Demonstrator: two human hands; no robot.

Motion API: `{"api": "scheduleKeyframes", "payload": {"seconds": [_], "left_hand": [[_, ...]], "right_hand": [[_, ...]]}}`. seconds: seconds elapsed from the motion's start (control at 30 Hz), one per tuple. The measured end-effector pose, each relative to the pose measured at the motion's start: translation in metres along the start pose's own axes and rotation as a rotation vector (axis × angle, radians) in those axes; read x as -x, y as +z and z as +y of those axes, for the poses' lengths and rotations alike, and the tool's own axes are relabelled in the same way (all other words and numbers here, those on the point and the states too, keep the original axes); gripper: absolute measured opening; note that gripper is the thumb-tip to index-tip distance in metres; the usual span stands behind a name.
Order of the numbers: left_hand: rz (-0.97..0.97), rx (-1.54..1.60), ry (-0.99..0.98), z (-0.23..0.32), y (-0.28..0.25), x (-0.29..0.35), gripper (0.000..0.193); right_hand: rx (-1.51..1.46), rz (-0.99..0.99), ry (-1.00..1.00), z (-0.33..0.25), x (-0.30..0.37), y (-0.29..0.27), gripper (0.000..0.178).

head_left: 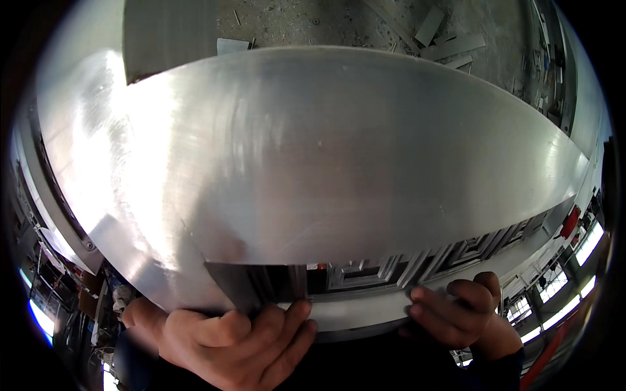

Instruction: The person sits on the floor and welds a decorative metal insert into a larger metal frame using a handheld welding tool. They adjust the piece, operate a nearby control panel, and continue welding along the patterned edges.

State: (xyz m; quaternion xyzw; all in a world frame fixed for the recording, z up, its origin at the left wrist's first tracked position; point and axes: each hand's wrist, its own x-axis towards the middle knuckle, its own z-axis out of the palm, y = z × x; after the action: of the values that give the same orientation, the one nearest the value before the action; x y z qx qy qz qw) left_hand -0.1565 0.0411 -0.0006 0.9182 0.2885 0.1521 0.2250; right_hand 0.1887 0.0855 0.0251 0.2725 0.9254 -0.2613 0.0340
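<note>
A large, shiny sheet-metal panel (326,150) fills the middle of the view, its surface brushed and bright at the left. My left hand (235,345) is at its near left corner, fingers curled and close together; what lies inside them is hidden. The fingertips reach toward a white rail (352,311) along the near side. At the rail's right part is my right hand (456,309), slightly blurred, its fingers half bent and apart, with nothing visible between them. Between panel and rail, a row of grey metal profiles (368,274) shows.
Beyond the panel, metal offcuts (456,45) and small scraps lie on the grey floor (313,23). A long dark metal structure (554,72) stands at the far right. At the left are a metal edge (55,189) and cluttered items (91,293). A red object (569,223) is at the right.
</note>
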Motion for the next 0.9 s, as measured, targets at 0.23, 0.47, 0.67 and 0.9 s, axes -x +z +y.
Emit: {"api": "scheduleKeyframes", "payload": {"seconds": [0.23, 0.47, 0.67, 0.9], "left_hand": [[-0.044, 0.001, -0.047, 0.007, -0.003, 0.001, 0.033], [0.015, 0.011, -0.138, 0.016, -0.002, 0.005, 0.037], [0.098, 0.069, -0.214, 0.024, 0.005, 0.009, 0.035], [0.166, 0.065, -0.208, 0.023, 0.008, 0.012, 0.035]], "right_hand": [[0.034, 0.054, -0.02, 0.0, 0.0, 0.003, 0.038], [0.017, 0.159, -0.02, 0.0, 0.002, 0.009, 0.041], [-0.164, 0.321, 0.077, 0.005, -0.023, -0.005, 0.035], [0.204, 0.525, -0.102, -0.008, -0.122, -0.005, 0.041]]}}
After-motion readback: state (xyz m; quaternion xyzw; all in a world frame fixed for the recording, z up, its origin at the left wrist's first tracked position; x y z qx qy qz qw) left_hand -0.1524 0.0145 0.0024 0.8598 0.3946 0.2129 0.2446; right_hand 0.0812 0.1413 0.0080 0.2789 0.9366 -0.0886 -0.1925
